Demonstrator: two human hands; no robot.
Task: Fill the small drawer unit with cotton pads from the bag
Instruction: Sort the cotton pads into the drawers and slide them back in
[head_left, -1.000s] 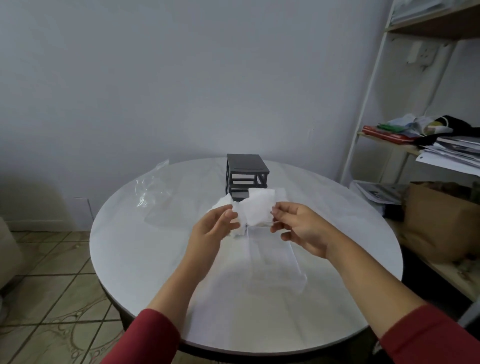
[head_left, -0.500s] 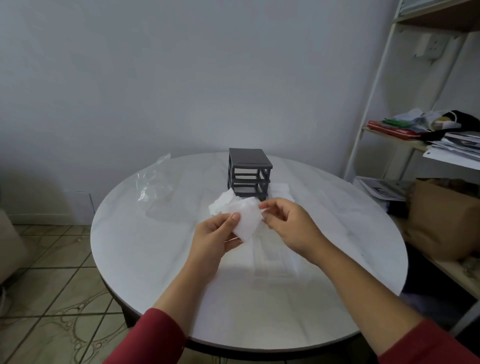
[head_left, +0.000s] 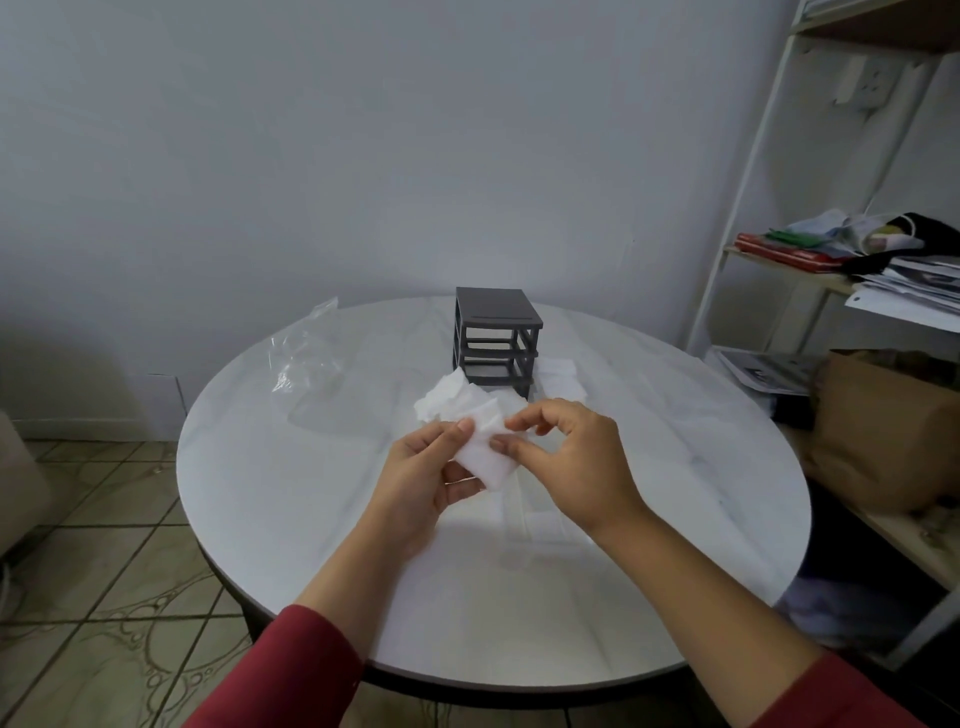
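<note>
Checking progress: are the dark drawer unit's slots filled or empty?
Empty. The drawer unit shows open slots you can see through; the cotton pads are held in both hands before it.

I'm sitting at a round white table with a faint marble pattern and a dark edge, standing near a plain pale grey wall. The floor is showing beige tiles with dark grout and curly patterns. A white metal shelf unit is standing to my right against the wall, its wooden shelves holding stacked papers, a red folder and bundled cloth. A wall socket is sitting behind the shelf frame. A brown paper bag is resting on a low shelf. Soft, dim light is falling evenly, casting a shadow in the left corner.
</note>
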